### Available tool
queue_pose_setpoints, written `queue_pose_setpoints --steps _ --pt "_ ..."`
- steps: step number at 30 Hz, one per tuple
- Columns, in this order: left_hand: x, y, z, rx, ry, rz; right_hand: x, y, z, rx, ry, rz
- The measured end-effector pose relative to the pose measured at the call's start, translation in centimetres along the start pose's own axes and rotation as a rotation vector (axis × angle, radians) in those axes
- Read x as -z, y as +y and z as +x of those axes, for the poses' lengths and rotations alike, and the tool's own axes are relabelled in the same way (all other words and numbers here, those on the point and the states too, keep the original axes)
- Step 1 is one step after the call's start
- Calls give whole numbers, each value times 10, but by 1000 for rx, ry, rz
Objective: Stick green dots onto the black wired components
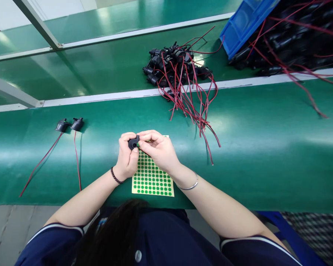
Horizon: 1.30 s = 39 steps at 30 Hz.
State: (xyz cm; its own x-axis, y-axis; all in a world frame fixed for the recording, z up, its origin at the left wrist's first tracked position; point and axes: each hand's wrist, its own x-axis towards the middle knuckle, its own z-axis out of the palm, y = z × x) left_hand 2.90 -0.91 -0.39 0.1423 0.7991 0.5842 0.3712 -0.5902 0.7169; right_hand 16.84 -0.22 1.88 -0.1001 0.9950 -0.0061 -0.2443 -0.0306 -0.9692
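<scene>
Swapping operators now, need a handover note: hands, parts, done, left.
Left hand: holds a small black round part above the sticker sheet.
Right hand: fingertips pinched at that part, a bit of green showing at the contact; whether a dot is stuck on yet cannot be told.
Sheet of green dot stickers: flat on the green belt, under both hands, top rows partly hidden.
Done side, it seems: two black wired parts laid out at the left.
Left, it seems: pile of black parts with red wires ahead, more in the blue bin.
</scene>
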Motion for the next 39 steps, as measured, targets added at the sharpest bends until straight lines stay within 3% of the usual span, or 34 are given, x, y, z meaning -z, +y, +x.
queue_pose_setpoints --steps 13,27,35,39 --pt "-1 0 -3 13 6 0 -1 0 1 -26 -6 80" --pt "-2 4 -5 48 27 -6 -2 -1 0 -22 -10 -2" --pt "-4 -5 -8 453 83 -295 5 -4 4 -31 -41 1" --pt "-5 -5 -2 525 93 -558 8 -9 6 -81 -32 77"
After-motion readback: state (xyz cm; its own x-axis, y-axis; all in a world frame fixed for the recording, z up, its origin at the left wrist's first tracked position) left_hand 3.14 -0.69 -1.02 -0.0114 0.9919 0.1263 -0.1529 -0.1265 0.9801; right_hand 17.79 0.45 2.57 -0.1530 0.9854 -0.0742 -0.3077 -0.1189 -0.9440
